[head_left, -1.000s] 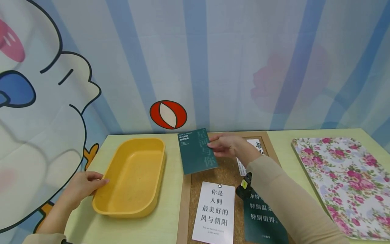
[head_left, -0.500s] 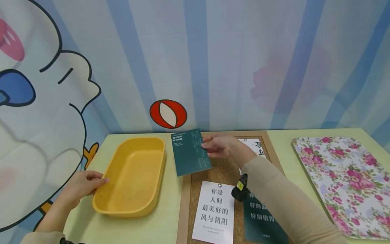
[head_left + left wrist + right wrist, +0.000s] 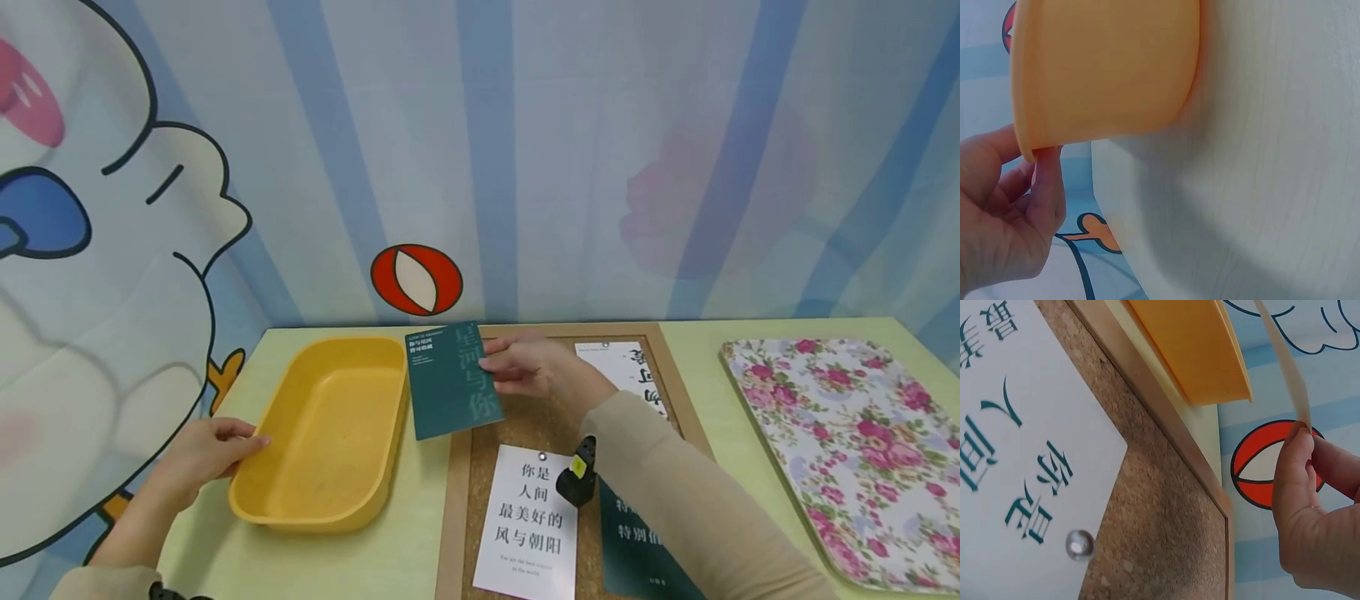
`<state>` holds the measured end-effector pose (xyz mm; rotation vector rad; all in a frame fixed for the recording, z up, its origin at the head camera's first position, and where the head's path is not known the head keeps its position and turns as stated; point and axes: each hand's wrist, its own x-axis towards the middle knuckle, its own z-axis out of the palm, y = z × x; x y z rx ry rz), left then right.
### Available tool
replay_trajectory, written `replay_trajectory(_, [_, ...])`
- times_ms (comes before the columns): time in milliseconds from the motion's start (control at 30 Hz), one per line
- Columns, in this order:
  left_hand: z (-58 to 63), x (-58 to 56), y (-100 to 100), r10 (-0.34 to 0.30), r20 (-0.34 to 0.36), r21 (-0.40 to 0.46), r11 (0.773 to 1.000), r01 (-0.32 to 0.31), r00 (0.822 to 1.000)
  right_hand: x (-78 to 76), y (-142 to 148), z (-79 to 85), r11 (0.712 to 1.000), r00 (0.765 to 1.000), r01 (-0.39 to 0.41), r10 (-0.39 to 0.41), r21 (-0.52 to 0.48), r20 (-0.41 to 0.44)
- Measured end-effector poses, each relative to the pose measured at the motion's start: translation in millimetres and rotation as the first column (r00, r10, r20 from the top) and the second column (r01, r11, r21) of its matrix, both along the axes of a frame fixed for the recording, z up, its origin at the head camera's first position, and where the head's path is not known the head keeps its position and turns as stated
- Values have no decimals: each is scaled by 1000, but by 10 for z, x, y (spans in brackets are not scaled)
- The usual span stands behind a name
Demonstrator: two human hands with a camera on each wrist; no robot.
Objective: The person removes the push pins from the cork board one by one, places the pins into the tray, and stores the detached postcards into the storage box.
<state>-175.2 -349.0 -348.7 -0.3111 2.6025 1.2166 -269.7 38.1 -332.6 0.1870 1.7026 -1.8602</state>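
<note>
My right hand (image 3: 536, 367) pinches a dark green card (image 3: 453, 392) with pale printed characters by its right edge, raised above the left frame of a corkboard (image 3: 536, 423). Seen edge-on in the right wrist view, the card (image 3: 1294, 381) sits between thumb and fingertips. At the left, my left hand (image 3: 198, 462) grips the rim of a yellow plastic tub (image 3: 322, 433) with nothing in it. The left wrist view has thumb and fingers on either side of that rim (image 3: 1021, 94). A white card (image 3: 525, 525) is fixed to the board by a clear pin (image 3: 1079, 544).
Another dark green card (image 3: 645, 558) lies on the board, partly under my right sleeve. A white card (image 3: 626, 371) is at the board's upper right. To the right lies a floral-patterned board (image 3: 847, 450) on the pale table (image 3: 405, 533). A printed curtain (image 3: 570, 167) hangs behind.
My right hand has carried the green card leftward, from over the corkboard to beside the tub's right rim. More of the upper-right white card shows. My left hand stays on the tub.
</note>
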Motion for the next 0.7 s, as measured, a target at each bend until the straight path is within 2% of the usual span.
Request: replay_trajectory(700, [-1, -33, -23, -4, 35, -3, 1000, 4, 999, 108, -369, -17, 994, 995, 98, -98, -51, 14])
